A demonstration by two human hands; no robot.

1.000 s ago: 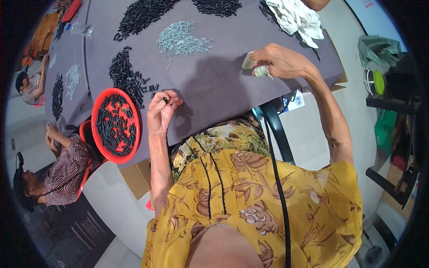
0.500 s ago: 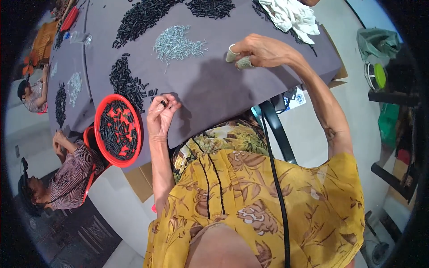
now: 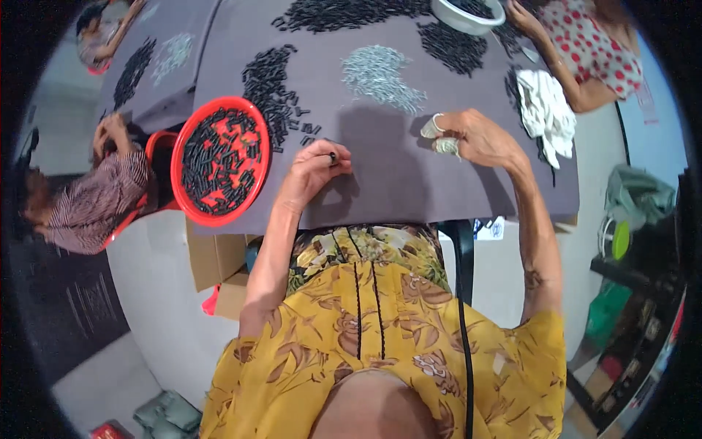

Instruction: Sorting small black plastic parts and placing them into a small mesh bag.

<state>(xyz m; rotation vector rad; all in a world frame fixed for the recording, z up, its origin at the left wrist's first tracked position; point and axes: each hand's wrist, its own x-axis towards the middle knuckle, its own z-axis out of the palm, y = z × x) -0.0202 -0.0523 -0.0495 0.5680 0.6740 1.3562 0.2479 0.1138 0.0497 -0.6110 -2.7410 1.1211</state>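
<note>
My left hand (image 3: 316,173) is closed on a small black cylindrical piece (image 3: 333,157), whose end shows between the fingertips. To its right, my right hand (image 3: 482,140) hovers above the cloth with pale covers on two fingertips. Those tips are a little apart, and I see nothing between them. Beyond both hands lies a pile of small silvery metal pieces, screw-like in shape (image 3: 380,75). Left of my left hand, a heap of black cylindrical pieces (image 3: 269,91) spreads over the cloth. A red basin (image 3: 266,157) at the table's left edge holds many similar black pieces.
More black pieces (image 3: 344,14) lie at the far side, beside a white bowl (image 3: 468,23). A white cloth (image 3: 547,113) is bunched at the right. One person in a dotted top (image 3: 585,55) sits far right; another in a striped top (image 3: 102,197) sits left.
The view has shifted, bringing the white bowl and the person in the dotted top into sight. My left hand has turned its fingers inward, still holding the black piece; my hands are closer together.
</note>
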